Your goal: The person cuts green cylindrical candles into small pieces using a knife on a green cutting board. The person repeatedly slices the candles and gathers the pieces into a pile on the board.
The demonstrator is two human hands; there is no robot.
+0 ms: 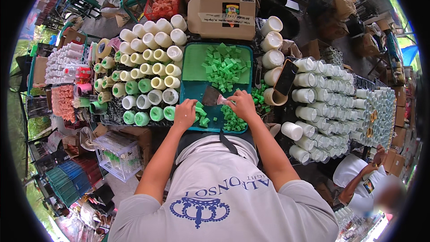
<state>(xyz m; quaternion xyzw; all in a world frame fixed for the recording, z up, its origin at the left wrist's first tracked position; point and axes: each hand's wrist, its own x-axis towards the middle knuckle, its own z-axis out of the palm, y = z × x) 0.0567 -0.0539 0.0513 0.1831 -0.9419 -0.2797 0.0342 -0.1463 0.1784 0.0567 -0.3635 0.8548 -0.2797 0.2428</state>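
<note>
My right hand (pixel 243 105) grips the handle of a scraper (pixel 212 96) with a broad dark blade, which lies over the teal tray (pixel 190 90). My left hand (pixel 184 114) is at the tray's left edge, its fingers curled beside some green cubes (pixel 202 117); whether it pinches one I cannot make out. A large heap of green cubes (pixel 222 66) rests on the flat light-green slab (pixel 193 65) in the tray's far half. Smaller green pieces (pixel 234 120) are piled at the near right, under my right hand.
Rows of white and green candle-like cylinders (pixel 158 70) stand left of the tray. To its right are large cream cylinders (pixel 272 41), a dark phone (pixel 285 77) and many glass cups (pixel 316 105). A cardboard box (pixel 221 17) sits behind. Another person (pixel 363 177) works at far right.
</note>
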